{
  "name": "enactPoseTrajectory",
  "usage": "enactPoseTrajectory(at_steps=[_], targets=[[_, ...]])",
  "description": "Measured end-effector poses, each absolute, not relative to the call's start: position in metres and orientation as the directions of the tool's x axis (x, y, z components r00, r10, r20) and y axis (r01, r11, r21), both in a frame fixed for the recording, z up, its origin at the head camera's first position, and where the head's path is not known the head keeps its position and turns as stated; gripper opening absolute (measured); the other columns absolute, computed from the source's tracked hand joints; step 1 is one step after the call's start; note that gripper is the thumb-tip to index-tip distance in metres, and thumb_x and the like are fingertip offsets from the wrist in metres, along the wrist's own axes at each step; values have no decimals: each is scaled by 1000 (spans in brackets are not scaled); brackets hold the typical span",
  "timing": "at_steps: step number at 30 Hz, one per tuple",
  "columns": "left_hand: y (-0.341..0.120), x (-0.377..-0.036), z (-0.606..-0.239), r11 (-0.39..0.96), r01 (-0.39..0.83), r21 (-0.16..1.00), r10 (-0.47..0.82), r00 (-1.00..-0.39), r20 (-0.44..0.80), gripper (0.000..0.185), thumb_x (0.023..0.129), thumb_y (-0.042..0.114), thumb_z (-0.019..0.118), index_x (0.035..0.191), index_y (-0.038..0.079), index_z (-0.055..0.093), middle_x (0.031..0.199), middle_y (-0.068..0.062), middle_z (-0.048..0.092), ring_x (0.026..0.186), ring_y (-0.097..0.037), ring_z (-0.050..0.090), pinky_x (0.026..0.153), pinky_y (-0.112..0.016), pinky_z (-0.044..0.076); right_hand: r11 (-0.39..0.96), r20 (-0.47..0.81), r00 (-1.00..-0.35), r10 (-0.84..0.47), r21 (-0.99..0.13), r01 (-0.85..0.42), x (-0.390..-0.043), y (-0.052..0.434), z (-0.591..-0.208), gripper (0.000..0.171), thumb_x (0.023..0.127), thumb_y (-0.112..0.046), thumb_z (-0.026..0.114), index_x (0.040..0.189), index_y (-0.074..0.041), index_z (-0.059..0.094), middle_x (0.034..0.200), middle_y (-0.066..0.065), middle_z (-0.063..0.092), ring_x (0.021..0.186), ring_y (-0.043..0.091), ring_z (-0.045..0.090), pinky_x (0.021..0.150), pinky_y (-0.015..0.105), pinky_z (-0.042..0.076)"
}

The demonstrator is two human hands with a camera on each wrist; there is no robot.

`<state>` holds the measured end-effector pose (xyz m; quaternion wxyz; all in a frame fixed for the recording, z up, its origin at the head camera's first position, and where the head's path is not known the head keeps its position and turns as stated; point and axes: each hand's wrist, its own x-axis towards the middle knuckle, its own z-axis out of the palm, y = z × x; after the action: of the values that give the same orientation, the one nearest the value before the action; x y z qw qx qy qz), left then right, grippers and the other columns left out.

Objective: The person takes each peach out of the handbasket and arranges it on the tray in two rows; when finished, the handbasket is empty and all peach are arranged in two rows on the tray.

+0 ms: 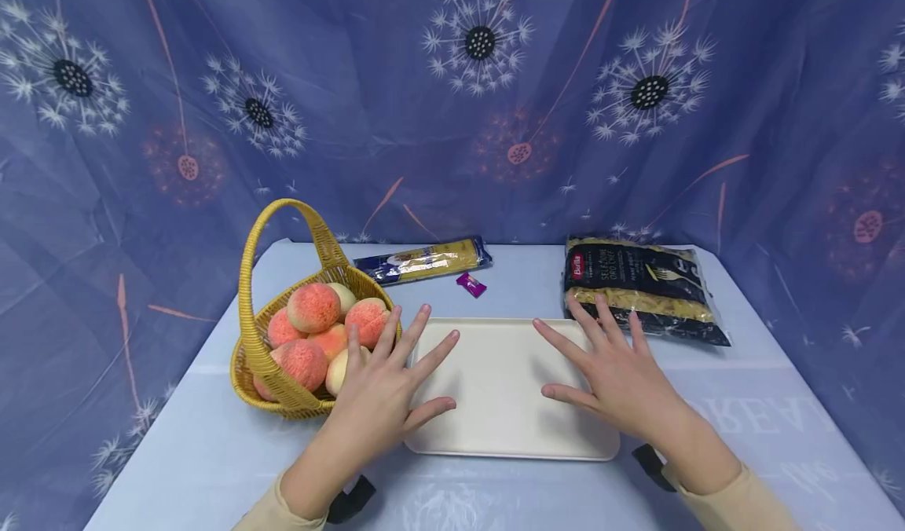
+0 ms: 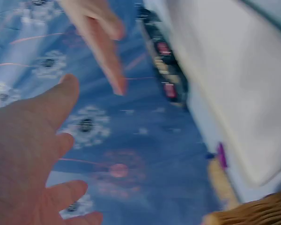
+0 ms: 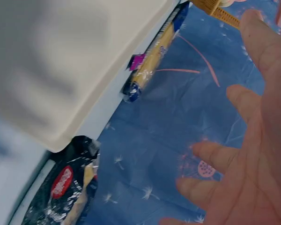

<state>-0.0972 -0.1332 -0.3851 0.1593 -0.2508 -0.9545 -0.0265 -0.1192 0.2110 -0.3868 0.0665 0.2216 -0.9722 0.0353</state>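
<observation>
Both hands hover with spread fingers over a cream rectangular tray (image 1: 509, 390) in the middle of the table. My left hand (image 1: 385, 393) is above the tray's left edge, close to a yellow wicker basket (image 1: 258, 342) of peaches (image 1: 313, 308). Above the tray's right side is my right hand (image 1: 615, 374), its fingertips near a black bag of pasta (image 1: 639, 280). Neither hand holds anything. In the left wrist view the left palm (image 2: 23, 145) faces inward with fingers apart. The right wrist view shows the right hand (image 3: 271, 122) likewise spread.
Behind the tray lie a long pack of spaghetti (image 1: 424, 261) and a small purple wrapped candy (image 1: 471, 284). The basket's tall handle (image 1: 247, 280) arches up on the left. A blue dandelion-print cloth (image 1: 396, 107) hangs behind the white-covered table (image 1: 184, 452).
</observation>
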Motion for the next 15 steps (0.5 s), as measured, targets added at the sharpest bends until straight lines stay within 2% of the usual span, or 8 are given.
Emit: enactPoseTrajectory(at_steps=[4,6,9,10,13,15], targets=[[-135,-80,-356,833,552,38,505,-785,359,80,98,71,63,167,48,31,181,-1,21,164,-37,30,114,-82,39,873,145,-873,-465,-88,-480,-124,205,-382,85,97,-72,64,169,-46,26,178,17,23,160,55,25,119,85,26],[-140,-72,-341,801,594,78,517,-750,413,77,101,67,62,168,46,31,180,-2,25,160,-34,39,114,-73,47,853,154,-858,-489,-121,-508,-127,201,-379,85,98,-68,65,170,-45,26,177,17,26,159,52,30,118,83,31],[-153,-63,-323,760,641,110,503,-686,525,70,104,66,58,166,38,40,174,-6,39,147,-31,56,103,-58,60,809,179,-825,-537,-167,-563,-132,194,-375,83,100,-60,69,170,-41,28,175,19,32,155,49,40,116,77,40],[-158,-60,-317,749,652,116,486,-660,573,66,106,65,56,164,35,46,170,-8,45,138,-29,64,97,-53,63,794,187,-814,-550,-185,-579,-134,191,-373,82,101,-57,70,170,-40,29,173,19,35,153,48,44,114,75,44],[-175,-53,-301,736,665,125,409,-584,701,61,108,62,51,155,24,60,157,-11,58,119,-25,73,82,-44,64,752,199,-790,-580,-243,-613,-140,183,-368,79,102,-53,70,170,-39,30,171,18,40,148,46,51,109,71,51],[-187,-49,-293,725,674,141,352,-538,765,59,109,59,53,148,16,66,149,-14,63,116,-23,72,88,-31,62,730,189,-786,-589,-291,-618,-144,177,-365,78,103,-53,69,169,-41,30,170,16,42,146,45,53,107,70,52]])
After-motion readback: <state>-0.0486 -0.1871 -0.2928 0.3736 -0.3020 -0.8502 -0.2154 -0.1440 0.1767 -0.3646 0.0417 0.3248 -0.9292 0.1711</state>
